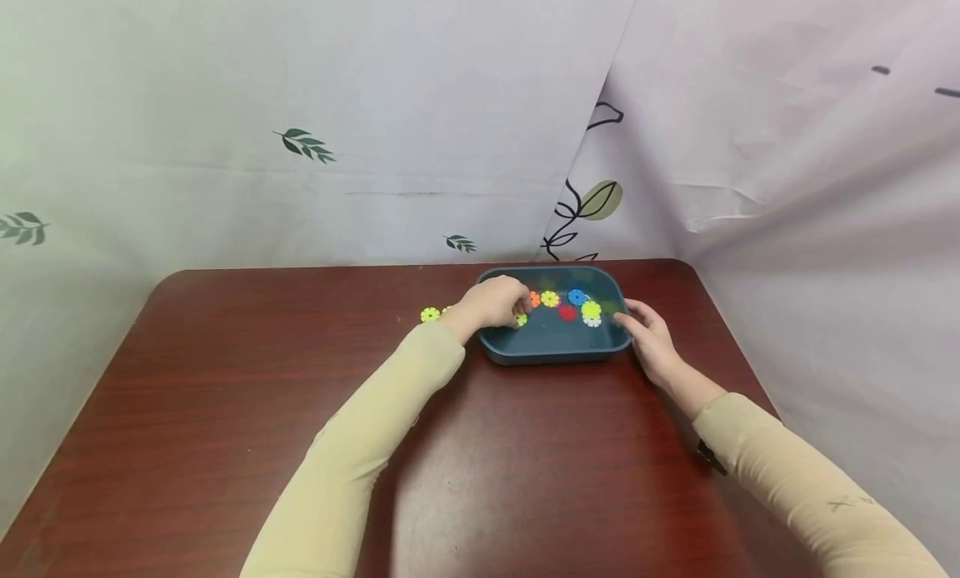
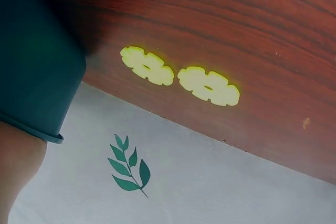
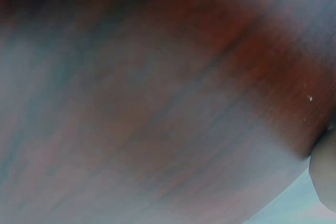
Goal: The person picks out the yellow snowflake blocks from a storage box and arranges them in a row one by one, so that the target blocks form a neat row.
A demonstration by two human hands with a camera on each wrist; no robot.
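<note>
A dark blue-green tray [image 1: 555, 346] stands at the back right of the table with several flower-shaped plastic discs in it. My left hand [image 1: 495, 301] reaches over its left side, fingers curled downward, and pinches a yellow-green flower disc [image 1: 521, 319] at the fingertips. At the right end, my right hand [image 1: 651, 338] grips the tray's rim, thumb on the inner side and fingers outside. Orange [image 1: 535, 299], yellow [image 1: 551, 299], blue [image 1: 577, 297], red [image 1: 567, 312] and white [image 1: 592, 321] discs lie inside the tray; another yellow disc [image 1: 591, 309] overlaps the white one.
Two yellow flower discs, one nearer the tray [image 2: 147, 66] and one farther off [image 2: 209, 86], lie on the brown table [image 1: 300, 445] left of the tray. Behind the table's back edge hangs a pale leaf-printed cloth [image 1: 375, 145]. The right wrist view is mostly blurred.
</note>
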